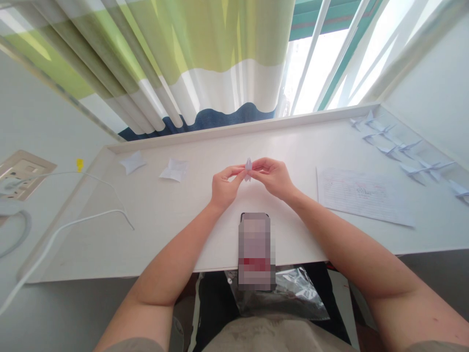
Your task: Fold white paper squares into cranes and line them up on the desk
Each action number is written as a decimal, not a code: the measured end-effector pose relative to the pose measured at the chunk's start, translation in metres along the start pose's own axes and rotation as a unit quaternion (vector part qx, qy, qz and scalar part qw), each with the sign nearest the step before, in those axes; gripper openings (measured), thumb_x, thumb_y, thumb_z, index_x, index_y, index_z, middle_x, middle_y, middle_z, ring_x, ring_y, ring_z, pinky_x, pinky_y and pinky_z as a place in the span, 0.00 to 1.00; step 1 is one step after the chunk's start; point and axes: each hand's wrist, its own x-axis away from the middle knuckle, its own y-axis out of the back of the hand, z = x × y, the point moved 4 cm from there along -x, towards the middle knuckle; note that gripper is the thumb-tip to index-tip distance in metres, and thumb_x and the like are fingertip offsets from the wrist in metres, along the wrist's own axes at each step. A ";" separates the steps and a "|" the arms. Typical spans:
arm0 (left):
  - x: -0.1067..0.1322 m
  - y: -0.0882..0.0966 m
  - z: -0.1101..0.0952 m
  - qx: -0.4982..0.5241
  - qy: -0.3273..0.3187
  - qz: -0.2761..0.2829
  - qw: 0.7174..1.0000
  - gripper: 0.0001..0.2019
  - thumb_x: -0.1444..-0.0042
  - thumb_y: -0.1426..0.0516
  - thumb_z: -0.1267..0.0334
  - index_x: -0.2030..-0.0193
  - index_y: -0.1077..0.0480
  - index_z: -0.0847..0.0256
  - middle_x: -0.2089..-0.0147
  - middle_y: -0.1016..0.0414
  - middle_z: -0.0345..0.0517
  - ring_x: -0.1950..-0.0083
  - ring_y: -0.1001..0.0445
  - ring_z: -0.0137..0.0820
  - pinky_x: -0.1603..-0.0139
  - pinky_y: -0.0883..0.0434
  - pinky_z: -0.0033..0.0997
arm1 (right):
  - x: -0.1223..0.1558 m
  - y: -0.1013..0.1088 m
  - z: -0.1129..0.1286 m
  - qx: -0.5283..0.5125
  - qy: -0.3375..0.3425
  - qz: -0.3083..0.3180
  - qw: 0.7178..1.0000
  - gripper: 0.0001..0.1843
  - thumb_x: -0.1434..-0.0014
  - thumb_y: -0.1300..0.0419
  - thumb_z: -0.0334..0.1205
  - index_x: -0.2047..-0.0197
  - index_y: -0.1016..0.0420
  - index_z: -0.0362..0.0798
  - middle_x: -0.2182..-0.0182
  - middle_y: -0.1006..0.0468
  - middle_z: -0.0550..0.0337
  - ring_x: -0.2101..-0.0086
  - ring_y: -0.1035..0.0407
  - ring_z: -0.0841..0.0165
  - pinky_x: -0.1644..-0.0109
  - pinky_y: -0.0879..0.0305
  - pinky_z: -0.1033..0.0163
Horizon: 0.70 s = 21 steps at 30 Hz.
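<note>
Between my two hands, above the middle of the white desk (205, 225), is a small folded piece of white paper (248, 168), standing narrow and upright. My left hand (226, 185) pinches it from the left with thumb and index finger. From the other side my right hand (271, 177) pinches it the same way. The fingertips cover part of the folds. Below my hands, a phone (255, 244) with a blurred screen lies at the desk's front edge.
Two creased paper squares (174, 170) lie to the left. Several folded paper cranes (388, 150) line the right side, beyond a written sheet (366, 195). A white cable (73, 222) runs from the wall socket (27, 173) across the left end. A curtain (205, 58) hangs behind the desk.
</note>
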 end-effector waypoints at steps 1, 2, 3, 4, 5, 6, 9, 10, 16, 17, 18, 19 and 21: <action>0.000 0.000 0.000 0.002 0.000 0.000 1.000 0.12 0.38 0.26 0.49 0.60 0.11 0.55 0.49 0.09 0.51 0.47 0.12 0.42 0.36 0.18 0.48 | 0.000 0.001 0.000 0.008 0.001 -0.001 1.000 0.33 0.55 0.17 0.71 0.62 0.14 0.52 0.63 0.11 0.54 0.60 0.17 0.59 0.49 0.16 0.46; 0.000 0.000 0.000 0.006 -0.001 -0.001 1.000 0.12 0.39 0.26 0.49 0.60 0.12 0.55 0.49 0.09 0.51 0.47 0.12 0.42 0.37 0.18 0.48 | 0.000 0.001 0.000 0.015 0.002 -0.003 1.000 0.33 0.54 0.17 0.71 0.61 0.14 0.52 0.63 0.12 0.55 0.61 0.18 0.59 0.50 0.16 0.47; -0.001 0.000 0.000 0.010 -0.001 -0.002 1.000 0.13 0.40 0.25 0.49 0.60 0.12 0.56 0.50 0.09 0.51 0.48 0.12 0.41 0.38 0.18 0.47 | -0.001 0.002 0.000 0.020 0.002 -0.004 1.000 0.33 0.54 0.17 0.71 0.61 0.14 0.52 0.63 0.12 0.55 0.61 0.18 0.60 0.50 0.16 0.47; -0.001 0.000 0.000 0.017 0.000 -0.003 1.000 0.14 0.41 0.25 0.48 0.60 0.12 0.56 0.50 0.09 0.51 0.49 0.12 0.41 0.39 0.17 0.46 | -0.001 0.002 0.000 0.019 0.000 -0.005 1.000 0.33 0.55 0.17 0.71 0.61 0.13 0.52 0.64 0.13 0.55 0.61 0.19 0.60 0.51 0.17 0.48; -0.002 0.000 0.001 0.028 0.002 -0.004 1.000 0.14 0.42 0.24 0.48 0.61 0.12 0.57 0.51 0.09 0.51 0.50 0.12 0.40 0.40 0.17 0.45 | -0.001 0.002 0.000 0.013 -0.004 -0.004 1.000 0.33 0.56 0.17 0.70 0.61 0.14 0.52 0.64 0.13 0.55 0.62 0.19 0.60 0.52 0.17 0.48; -0.002 0.000 0.001 0.041 0.007 -0.003 0.999 0.16 0.43 0.24 0.47 0.62 0.13 0.57 0.52 0.09 0.51 0.50 0.12 0.40 0.41 0.17 0.45 | -0.001 0.002 0.001 0.002 -0.010 -0.002 1.000 0.33 0.57 0.16 0.70 0.62 0.14 0.52 0.64 0.12 0.56 0.62 0.19 0.61 0.53 0.17 0.49; -0.004 -0.002 0.003 0.083 0.030 0.000 0.996 0.19 0.47 0.22 0.44 0.63 0.14 0.58 0.52 0.09 0.51 0.51 0.12 0.40 0.43 0.16 0.45 | 0.000 0.001 0.002 -0.025 -0.028 0.004 0.999 0.32 0.59 0.14 0.68 0.66 0.16 0.51 0.65 0.12 0.55 0.63 0.18 0.61 0.54 0.19 0.51; -0.004 -0.002 0.003 0.094 0.040 -0.002 0.995 0.20 0.49 0.22 0.44 0.63 0.14 0.59 0.53 0.10 0.51 0.52 0.12 0.39 0.44 0.16 0.45 | 0.000 0.000 0.003 -0.026 -0.032 0.007 0.999 0.32 0.58 0.14 0.67 0.66 0.16 0.51 0.66 0.12 0.55 0.63 0.18 0.61 0.55 0.19 0.52; -0.005 0.000 0.007 0.134 0.089 -0.023 0.987 0.24 0.57 0.18 0.43 0.64 0.17 0.59 0.56 0.10 0.49 0.54 0.13 0.38 0.44 0.17 0.45 | 0.003 -0.001 0.006 -0.025 -0.037 0.027 0.999 0.30 0.54 0.16 0.68 0.65 0.13 0.50 0.63 0.11 0.53 0.61 0.19 0.61 0.52 0.21 0.52; -0.005 0.000 0.007 0.138 0.092 -0.022 0.986 0.25 0.57 0.18 0.43 0.65 0.17 0.59 0.57 0.10 0.49 0.54 0.13 0.38 0.44 0.17 0.45 | 0.003 -0.001 0.006 -0.025 -0.036 0.029 0.999 0.30 0.53 0.16 0.68 0.65 0.13 0.50 0.63 0.11 0.53 0.61 0.19 0.61 0.51 0.21 0.51; -0.005 0.000 0.007 0.142 0.095 -0.021 0.985 0.25 0.57 0.18 0.43 0.65 0.17 0.59 0.57 0.10 0.49 0.55 0.13 0.38 0.44 0.17 0.45 | 0.003 -0.001 0.006 -0.026 -0.036 0.030 0.999 0.29 0.53 0.17 0.67 0.65 0.13 0.51 0.63 0.11 0.54 0.61 0.19 0.61 0.51 0.21 0.51; -0.005 -0.001 0.007 0.147 0.099 -0.020 0.984 0.25 0.58 0.18 0.43 0.65 0.18 0.59 0.57 0.10 0.49 0.55 0.13 0.38 0.45 0.17 0.45 | 0.003 -0.001 0.007 -0.025 -0.035 0.028 0.999 0.29 0.53 0.17 0.68 0.65 0.13 0.51 0.63 0.11 0.55 0.61 0.19 0.61 0.51 0.21 0.51; -0.005 -0.002 0.008 0.164 0.110 -0.014 0.980 0.25 0.59 0.18 0.43 0.65 0.17 0.59 0.57 0.10 0.48 0.55 0.13 0.37 0.45 0.17 0.44 | 0.003 -0.001 0.007 -0.027 -0.032 0.023 0.999 0.28 0.53 0.17 0.68 0.66 0.13 0.52 0.64 0.12 0.55 0.61 0.19 0.61 0.53 0.21 0.51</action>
